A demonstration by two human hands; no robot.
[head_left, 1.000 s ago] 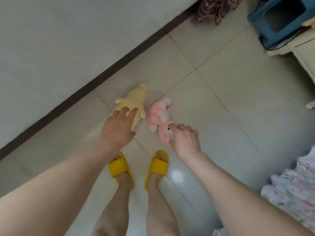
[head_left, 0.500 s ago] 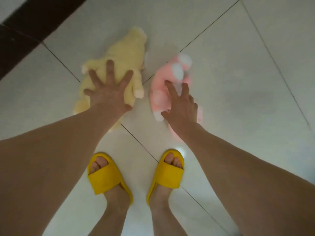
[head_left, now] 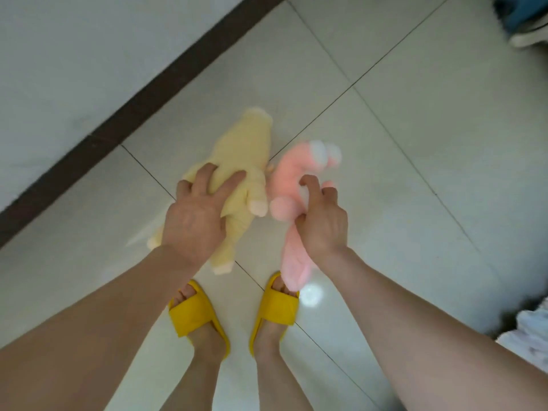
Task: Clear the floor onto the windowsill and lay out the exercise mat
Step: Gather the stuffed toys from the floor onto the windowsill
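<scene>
A pale yellow plush toy (head_left: 249,143) hangs above the tiled floor, and my left hand (head_left: 195,216) is closed around its middle. Beside it on the right is a pink plush toy (head_left: 289,178) with white feet, gripped around its body by my right hand (head_left: 321,221). Both toys look lifted off the floor, their lower ends dangling over my feet. The two toys nearly touch each other. No exercise mat or windowsill is in view.
My feet in yellow slippers (head_left: 197,314) stand on the glossy pale tiles (head_left: 415,203). A white wall with a dark skirting board (head_left: 124,120) runs diagonally at the upper left. Blue furniture (head_left: 522,16) sits at the top right, floral fabric (head_left: 530,330) at the right edge.
My hands went from resting flat on the toys to closing around them. Both toys have risen off the floor, and the camera has pulled back upward.
</scene>
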